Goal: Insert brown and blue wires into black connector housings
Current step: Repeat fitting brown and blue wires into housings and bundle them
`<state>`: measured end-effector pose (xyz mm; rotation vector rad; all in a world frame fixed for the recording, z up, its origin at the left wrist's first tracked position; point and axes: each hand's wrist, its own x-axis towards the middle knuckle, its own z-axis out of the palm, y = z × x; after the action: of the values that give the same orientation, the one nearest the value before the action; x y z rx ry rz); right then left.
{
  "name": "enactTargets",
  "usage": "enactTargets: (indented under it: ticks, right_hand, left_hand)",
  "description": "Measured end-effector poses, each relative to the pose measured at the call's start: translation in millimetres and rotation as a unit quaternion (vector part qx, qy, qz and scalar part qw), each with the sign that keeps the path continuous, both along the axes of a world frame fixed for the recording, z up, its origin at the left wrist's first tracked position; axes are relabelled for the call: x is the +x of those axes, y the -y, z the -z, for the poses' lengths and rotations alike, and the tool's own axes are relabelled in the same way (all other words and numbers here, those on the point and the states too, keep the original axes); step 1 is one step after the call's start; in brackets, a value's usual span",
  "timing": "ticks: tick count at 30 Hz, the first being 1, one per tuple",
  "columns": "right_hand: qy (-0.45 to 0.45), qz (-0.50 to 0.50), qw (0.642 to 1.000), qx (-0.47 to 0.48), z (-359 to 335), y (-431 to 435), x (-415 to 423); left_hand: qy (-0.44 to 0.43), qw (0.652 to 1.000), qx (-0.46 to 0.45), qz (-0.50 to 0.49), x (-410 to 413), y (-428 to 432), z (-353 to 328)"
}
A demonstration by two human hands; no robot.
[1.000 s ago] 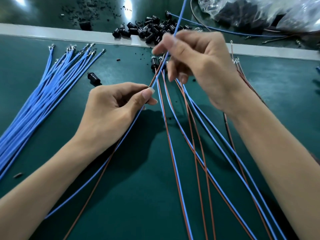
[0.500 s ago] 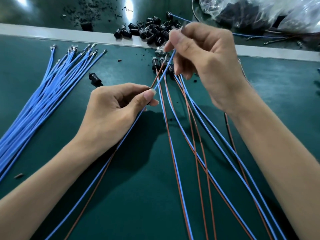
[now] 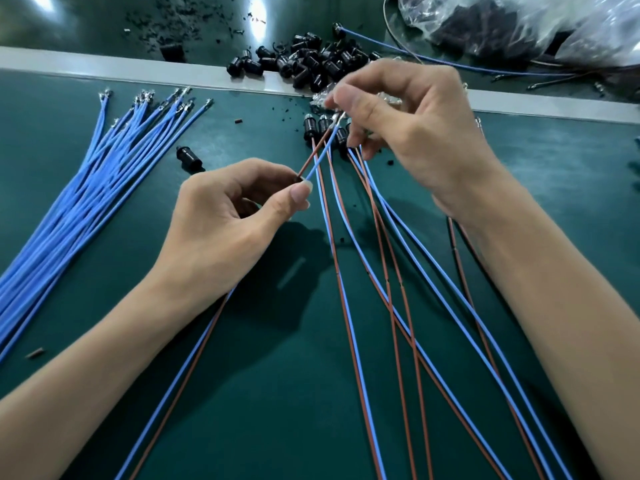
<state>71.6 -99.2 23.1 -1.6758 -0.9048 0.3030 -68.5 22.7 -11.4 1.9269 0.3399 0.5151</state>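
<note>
My left hand [image 3: 235, 223] pinches a brown wire [image 3: 311, 159] and a blue wire [image 3: 320, 160] between thumb and forefinger. A small dark piece that looks like a black connector housing [image 3: 300, 178] sits at those fingertips. Both wires trail down past my wrist towards the near edge. My right hand [image 3: 419, 133] is raised behind, its thumb and forefinger closed on the metal-tipped ends of the same two wires. Under that hand lie several black housings [image 3: 311, 128] with brown and blue wires fitted, partly hidden by its fingers.
A bundle of loose blue wires [image 3: 86, 202] fans across the left of the green mat. One loose housing [image 3: 188, 157] lies beside it. A heap of black housings [image 3: 311, 64] sits on the white strip [image 3: 138, 72]; a plastic bag [image 3: 519, 26] lies at far right.
The long blue wire that ran up past my right hand now ends at its fingertips. My right hand has come down and nearer. The left hand has stayed put.
</note>
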Motion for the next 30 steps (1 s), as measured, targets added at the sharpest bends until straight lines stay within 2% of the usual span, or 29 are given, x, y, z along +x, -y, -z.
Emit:
enactTargets:
  ticks: [7, 19, 27, 29, 30]
  right_hand:
    - [0.013, -0.028, 0.999, 0.009, 1.9, 2.3, 3.5]
    - [0.023, -0.095, 0.993, -0.060, 20.7, -11.7, -10.9]
    - [0.042, -0.086, 0.992, -0.085, 20.7, -12.3, -10.1]
    - [0.093, -0.044, 0.990, -0.093, 15.6, -7.9, 1.5]
    - [0.124, 0.008, 0.988, -0.097, 13.4, -6.6, 11.5]
  left_hand:
    - [0.001, 1.000, -0.007, -0.005, 0.0, -2.3, 2.7]
    - [-0.004, 1.000, -0.018, 0.024, 0.5, -2.4, 1.6]
    - [-0.026, 1.000, 0.009, 0.014, 1.9, -4.8, 3.3]
    - [-0.026, 1.000, 0.008, 0.011, 2.8, -5.4, 4.1]
    - [-0.025, 1.000, 0.003, 0.010, 2.9, -5.7, 3.8]
